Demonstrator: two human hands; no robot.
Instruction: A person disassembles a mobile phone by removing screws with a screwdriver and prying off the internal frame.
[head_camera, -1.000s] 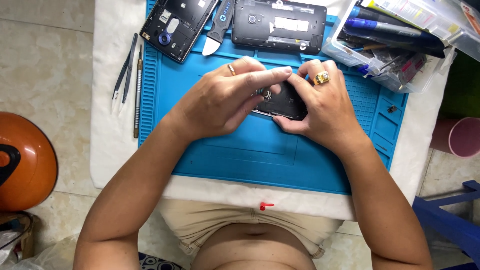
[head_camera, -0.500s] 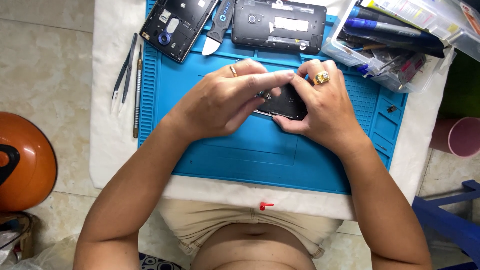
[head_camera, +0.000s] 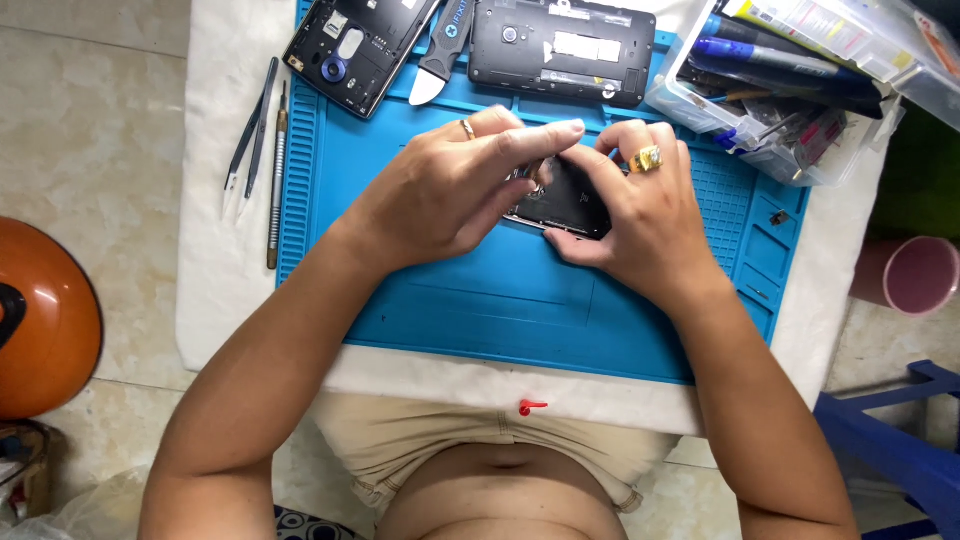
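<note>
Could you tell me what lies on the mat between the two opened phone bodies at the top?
A blue-handled pry tool with a pale blade lies between them, seen in the head view.

Both hands meet over a small black phone (head_camera: 570, 200) on a blue mat (head_camera: 480, 300). The left hand (head_camera: 450, 190) pinches at its top edge; the right hand (head_camera: 640, 220) grips its side. Tweezers (head_camera: 250, 135) lie to the left.

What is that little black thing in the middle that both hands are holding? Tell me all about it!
The small black phone part looks like a dark, flat, roughly rectangular piece with a thin silvery edge. It sits over the blue work mat, near its middle, mostly hidden. The left hand covers its left end, with fingers reaching across the top. The right hand grips its right side, thumb under the lower edge. Finer details cannot be made out.
</note>
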